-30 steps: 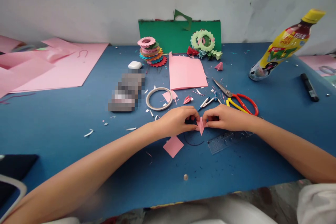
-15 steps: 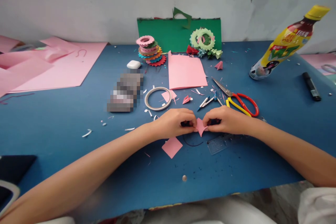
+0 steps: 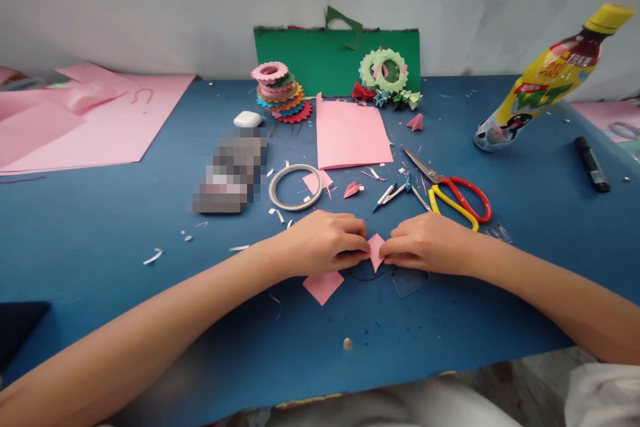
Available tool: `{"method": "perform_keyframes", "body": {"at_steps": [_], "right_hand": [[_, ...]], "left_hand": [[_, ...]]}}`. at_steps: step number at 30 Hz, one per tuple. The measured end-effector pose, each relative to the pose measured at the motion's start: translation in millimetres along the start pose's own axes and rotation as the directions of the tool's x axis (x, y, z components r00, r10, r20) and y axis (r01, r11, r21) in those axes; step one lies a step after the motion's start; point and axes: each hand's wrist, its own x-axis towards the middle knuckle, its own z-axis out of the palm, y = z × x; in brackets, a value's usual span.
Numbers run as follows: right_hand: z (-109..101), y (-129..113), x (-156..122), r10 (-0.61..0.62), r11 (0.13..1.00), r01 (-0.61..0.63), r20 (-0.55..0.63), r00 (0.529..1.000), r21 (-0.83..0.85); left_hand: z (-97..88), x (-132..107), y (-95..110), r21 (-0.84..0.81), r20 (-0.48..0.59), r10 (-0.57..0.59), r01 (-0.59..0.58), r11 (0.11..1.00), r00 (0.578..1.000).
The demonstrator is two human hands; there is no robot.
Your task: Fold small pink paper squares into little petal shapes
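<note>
My left hand [image 3: 323,242] and my right hand [image 3: 425,242] meet at the middle of the blue table [image 3: 100,240]. Both pinch a small folded pink paper piece [image 3: 376,250] between their fingertips, pressing it down near the table top. A loose pink paper square [image 3: 323,285] lies just below my left hand. A clear ruler [image 3: 410,279] shows partly under my right hand.
Red and yellow scissors [image 3: 453,190], a compass [image 3: 397,190], a tape ring [image 3: 295,187] and a pink sheet [image 3: 350,133] lie behind my hands. Stacked paper rosettes [image 3: 279,90], green card [image 3: 335,60], a tilted bottle [image 3: 543,83], a black marker [image 3: 591,164] and large pink sheets [image 3: 90,123] sit farther off.
Both hands slid slightly toward me and closed tighter on the pink piece, covering more of it. The view has tilted down a little.
</note>
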Motion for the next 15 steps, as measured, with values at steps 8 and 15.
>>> {"method": "perform_keyframes", "body": {"at_steps": [8,15], "right_hand": [[1,8,2,0.139,0.971,-0.094,-0.201,0.970,0.220],[6,13,3,0.183,0.966,-0.114,-0.304,0.935,0.230]], "left_hand": [[-1.0,-2,-8,-0.192,-0.148,-0.072,0.043,0.980,0.986],[4.8,0,-11,-0.219,-0.345,-0.164,0.091,0.971,0.924]]}}
